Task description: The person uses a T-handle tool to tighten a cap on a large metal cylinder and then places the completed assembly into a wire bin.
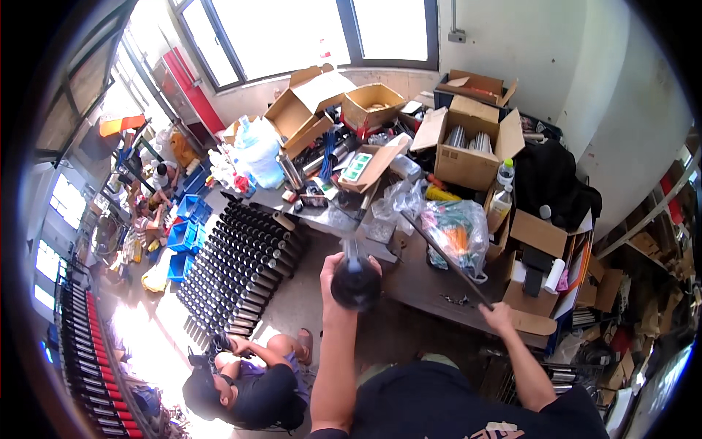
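Proceeding from the left, a stacked bank of slim, silvery metal tubes with dark ends [234,267] stands beside the bench; a seated co-worker in a dark cap and black top [256,391] is at its near side. Next, the person's left hand [328,282] is raised, fingers curled closed around a black, round-ended cylindrical piece with a paler, shiny far section [357,285]. That piece is off the surface, end-on to the viewer, in front of the brown-topped workbench [413,282]. Judged by appearance, it is rigid and fairly weighty, and its smooth rounded end may slip; a full wrap around the body, behind that end, appears the sounder hold. Its full length cannot be determined.

Further right, a long, thin, dark rigid rod [447,258] slants across the bench, its far tip near a clear plastic bag of coloured contents [457,234]; contact there cannot be confirmed. The right hand [499,317] is closed on the rod's near end. The rod is judged stiff and light to moderate in weight; gripping nearer its middle would balance it better.
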Demonstrator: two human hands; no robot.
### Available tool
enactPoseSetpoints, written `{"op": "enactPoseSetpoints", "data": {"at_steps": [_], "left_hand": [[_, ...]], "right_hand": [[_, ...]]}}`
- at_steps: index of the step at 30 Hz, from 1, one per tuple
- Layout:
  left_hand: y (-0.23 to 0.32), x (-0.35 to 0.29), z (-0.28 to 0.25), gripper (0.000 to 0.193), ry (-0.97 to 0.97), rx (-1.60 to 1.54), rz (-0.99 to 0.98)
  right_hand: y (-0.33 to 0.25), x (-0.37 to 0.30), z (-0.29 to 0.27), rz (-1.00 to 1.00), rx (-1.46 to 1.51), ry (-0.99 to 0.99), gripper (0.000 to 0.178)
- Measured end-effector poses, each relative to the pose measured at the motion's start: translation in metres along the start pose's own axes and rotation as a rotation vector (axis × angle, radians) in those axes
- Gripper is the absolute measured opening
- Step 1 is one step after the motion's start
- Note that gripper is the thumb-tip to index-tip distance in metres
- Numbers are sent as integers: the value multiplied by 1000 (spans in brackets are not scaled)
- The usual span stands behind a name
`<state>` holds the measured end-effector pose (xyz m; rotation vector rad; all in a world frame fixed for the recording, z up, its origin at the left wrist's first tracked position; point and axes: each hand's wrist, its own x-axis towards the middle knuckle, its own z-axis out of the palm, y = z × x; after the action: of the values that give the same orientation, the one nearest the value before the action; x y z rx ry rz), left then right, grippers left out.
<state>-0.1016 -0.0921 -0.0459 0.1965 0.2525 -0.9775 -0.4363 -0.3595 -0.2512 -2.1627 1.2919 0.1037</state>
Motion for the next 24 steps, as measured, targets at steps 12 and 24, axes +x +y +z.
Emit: {"op": "enactPoseSetpoints", "data": {"at_steps": [12, 24], "left_hand": [[-34, -55, 72, 62, -393, 832, 346], [1, -48, 26, 79, -637, 538, -28]], "right_hand": [[-51, -3, 198, 271, 1068, -261, 20], [-4, -68, 256, 537, 817, -90, 30]]}}
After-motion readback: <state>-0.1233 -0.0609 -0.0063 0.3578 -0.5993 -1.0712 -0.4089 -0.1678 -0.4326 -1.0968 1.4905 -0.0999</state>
